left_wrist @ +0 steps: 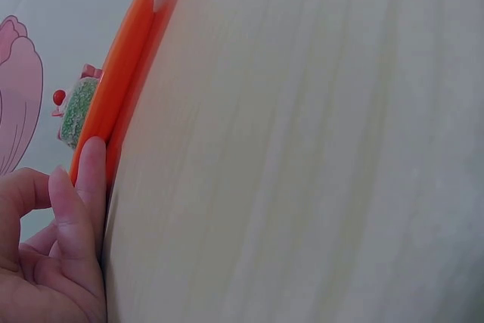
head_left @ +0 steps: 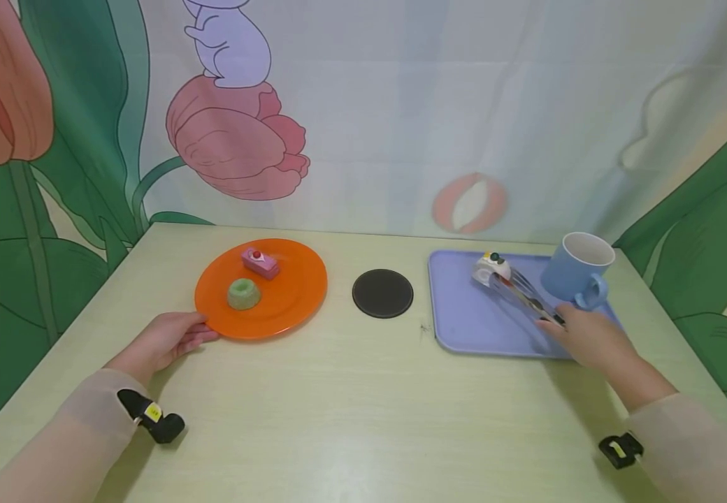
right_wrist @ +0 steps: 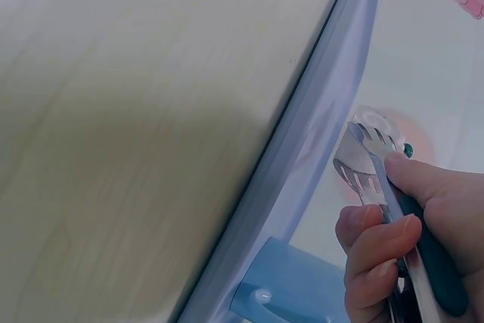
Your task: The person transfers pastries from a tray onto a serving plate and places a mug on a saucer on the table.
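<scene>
My left hand [head_left: 171,340] is at the near-left rim of an orange plate [head_left: 294,300], pinching the edge; in the left wrist view one finger [left_wrist: 92,168] lies along the rim. On that plate are a pink cake slice [head_left: 261,263] with a red berry and a green ring-shaped cake [head_left: 244,294]. My right hand [head_left: 590,339] grips metal tongs [head_left: 521,293] with forked tips and dark handles. Their tips are at a small white cake [head_left: 493,265] over the lavender tray [head_left: 470,328]; whether they squeeze it, I cannot tell.
A light blue mug [head_left: 574,269] stands at the tray's right end, close to my right hand. A black round coaster [head_left: 382,293] lies between plate and tray. Behind the pale wooden table [head_left: 363,412] hangs a printed curtain [head_left: 370,105].
</scene>
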Tool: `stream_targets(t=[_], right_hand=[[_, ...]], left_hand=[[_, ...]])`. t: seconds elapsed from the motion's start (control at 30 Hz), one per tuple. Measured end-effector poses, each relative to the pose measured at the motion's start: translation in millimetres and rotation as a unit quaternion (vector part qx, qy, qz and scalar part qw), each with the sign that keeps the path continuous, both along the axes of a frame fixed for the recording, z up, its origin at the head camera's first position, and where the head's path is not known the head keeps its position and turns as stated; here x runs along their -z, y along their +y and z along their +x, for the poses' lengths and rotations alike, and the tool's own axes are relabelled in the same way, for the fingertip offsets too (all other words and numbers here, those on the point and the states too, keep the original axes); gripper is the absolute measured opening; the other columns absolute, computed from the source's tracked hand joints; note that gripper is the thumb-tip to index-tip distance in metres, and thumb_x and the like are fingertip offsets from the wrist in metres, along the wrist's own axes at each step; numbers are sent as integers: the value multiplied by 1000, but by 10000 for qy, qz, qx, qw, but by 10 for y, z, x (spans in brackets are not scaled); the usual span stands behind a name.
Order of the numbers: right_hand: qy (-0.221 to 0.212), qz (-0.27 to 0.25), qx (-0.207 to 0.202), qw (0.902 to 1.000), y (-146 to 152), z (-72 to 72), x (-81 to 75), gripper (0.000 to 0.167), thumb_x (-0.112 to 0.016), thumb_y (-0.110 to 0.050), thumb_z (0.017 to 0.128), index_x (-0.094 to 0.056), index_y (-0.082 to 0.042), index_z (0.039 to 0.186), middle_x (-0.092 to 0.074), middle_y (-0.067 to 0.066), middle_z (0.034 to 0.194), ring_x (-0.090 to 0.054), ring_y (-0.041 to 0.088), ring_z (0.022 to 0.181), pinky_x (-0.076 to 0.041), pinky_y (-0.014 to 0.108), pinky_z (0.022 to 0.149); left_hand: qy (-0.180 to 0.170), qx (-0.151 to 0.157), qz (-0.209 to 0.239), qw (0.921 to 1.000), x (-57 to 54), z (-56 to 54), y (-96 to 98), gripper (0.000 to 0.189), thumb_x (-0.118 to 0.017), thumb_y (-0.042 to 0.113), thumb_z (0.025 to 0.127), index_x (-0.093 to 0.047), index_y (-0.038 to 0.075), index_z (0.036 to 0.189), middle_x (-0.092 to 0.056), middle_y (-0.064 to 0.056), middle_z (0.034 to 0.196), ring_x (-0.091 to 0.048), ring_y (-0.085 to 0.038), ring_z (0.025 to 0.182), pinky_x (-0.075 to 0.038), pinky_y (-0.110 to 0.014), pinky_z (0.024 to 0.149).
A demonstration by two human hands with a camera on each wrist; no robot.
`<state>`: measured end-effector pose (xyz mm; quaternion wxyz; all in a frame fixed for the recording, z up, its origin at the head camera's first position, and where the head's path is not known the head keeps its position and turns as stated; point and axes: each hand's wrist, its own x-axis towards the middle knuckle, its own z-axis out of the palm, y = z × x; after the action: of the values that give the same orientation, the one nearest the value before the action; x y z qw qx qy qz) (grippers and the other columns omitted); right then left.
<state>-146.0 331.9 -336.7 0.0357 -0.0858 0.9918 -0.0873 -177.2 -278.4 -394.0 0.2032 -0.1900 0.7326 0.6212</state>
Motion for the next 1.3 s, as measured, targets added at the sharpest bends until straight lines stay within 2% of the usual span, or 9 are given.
stream_targets(t=[0.23, 0.53, 0.8, 1.3], right_hand=[[-84, -137, 41, 9999, -81, 20, -23, 34, -48, -38, 96, -48, -5, 88, -44, 4, 64, -45, 21, 59, -34, 32, 49], [-290, -175, 119, 9994, -152, 19, -41, 36, -47, -40, 96, -48, -4, 91, -46, 5, 67, -46, 22, 62, -36, 34, 50], [-216, -198, 66, 9995, -179, -4, 6, 34, -50, -39, 95, -48, -6, 87, -44, 4, 65, -45, 21, 60, -34, 33, 49], [-289, -169, -61, 9994, -269, -20, -8, 36, -49, -40, 95, -48, -5, 91, -46, 5, 67, -46, 22, 62, -37, 35, 51]], left_hand=[[-26, -22, 7, 10000, 14, -9, -9, 57, -41, 29, 100, -25, -6, 142, -69, 2, 84, -68, -7, 80, -50, -14, 70], [-6, -24, -3, 10000, 32, -19, -27, 56, -40, 30, 100, -26, -6, 142, -69, 2, 84, -68, -8, 81, -50, -14, 71], [13, -78, 6, 10000, 33, -14, -25, 56, -40, 29, 100, -27, -6, 141, -70, 1, 84, -68, -8, 81, -50, -15, 71], [-41, -77, 35, 10000, 28, -17, -17, 55, -41, 30, 100, -29, -6, 140, -70, 1, 83, -68, -8, 79, -50, -14, 70]])
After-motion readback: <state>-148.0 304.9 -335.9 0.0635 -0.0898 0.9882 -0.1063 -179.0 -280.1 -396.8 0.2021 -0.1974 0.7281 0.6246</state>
